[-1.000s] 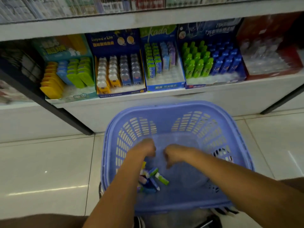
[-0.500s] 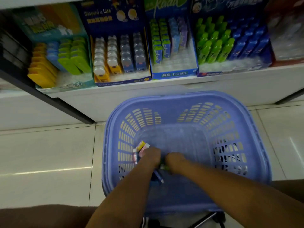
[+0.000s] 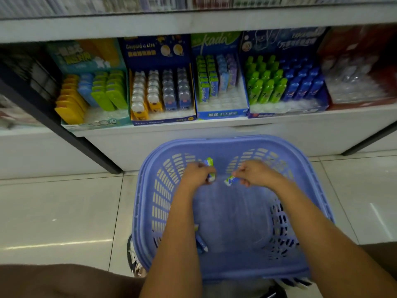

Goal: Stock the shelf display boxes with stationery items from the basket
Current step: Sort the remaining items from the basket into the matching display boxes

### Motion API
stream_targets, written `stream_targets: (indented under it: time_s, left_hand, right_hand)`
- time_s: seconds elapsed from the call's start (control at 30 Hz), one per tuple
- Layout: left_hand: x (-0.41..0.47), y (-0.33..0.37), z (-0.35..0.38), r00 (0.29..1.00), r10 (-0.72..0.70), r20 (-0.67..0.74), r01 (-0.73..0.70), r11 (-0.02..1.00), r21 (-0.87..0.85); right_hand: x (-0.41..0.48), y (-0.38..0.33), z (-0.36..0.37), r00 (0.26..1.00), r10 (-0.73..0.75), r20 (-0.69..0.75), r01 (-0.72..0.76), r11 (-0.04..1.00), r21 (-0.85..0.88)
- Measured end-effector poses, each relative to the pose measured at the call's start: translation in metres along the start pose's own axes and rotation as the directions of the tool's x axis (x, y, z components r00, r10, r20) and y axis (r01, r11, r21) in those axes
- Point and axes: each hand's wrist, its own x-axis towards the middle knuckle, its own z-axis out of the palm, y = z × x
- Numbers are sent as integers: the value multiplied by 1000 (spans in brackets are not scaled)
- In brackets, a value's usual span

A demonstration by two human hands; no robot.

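A lilac plastic basket [image 3: 148, 190] sits on the floor in front of the low shelf. My left hand [image 3: 196, 174] is raised over the basket and grips a small green-and-white eraser pack [image 3: 210, 166]. My right hand [image 3: 253, 173] is beside it and pinches a blue-and-white pack [image 3: 231, 181]. A few packs [image 3: 200, 244] lie at the basket's bottom left, partly hidden by my left forearm. Straight ahead on the shelf stands the blue "kada" display box [image 3: 222, 114], with rows of green, blue and purple packs at its back and its front part bare.
Other display boxes line the shelf: yellow and green items [image 3: 86, 97] at left, bear-shaped items [image 3: 161, 93], green and blue bottles [image 3: 283, 82], a red box [image 3: 361, 82] at right. A dark shelf post [image 3: 64, 134] slants down left. White floor tiles surround the basket.
Both hands rose from the basket's bottom to above its far side, each now holding a pack. The view tilted back up toward the shelf.
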Motion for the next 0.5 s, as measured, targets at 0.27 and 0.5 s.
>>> stream_targets:
  time_s: [0.27,0.5]
  left_hand:
    - [-53,70,-52,960,251,-120,-278,834,-477]
    - [-54,79,-59,971,222,-85,-228,773,-592]
  right_hand:
    - [-35,-82,-68,739,-359,-570,528,834,160]
    - [5,-135,-106,572,-433,-696,573,819,-38]
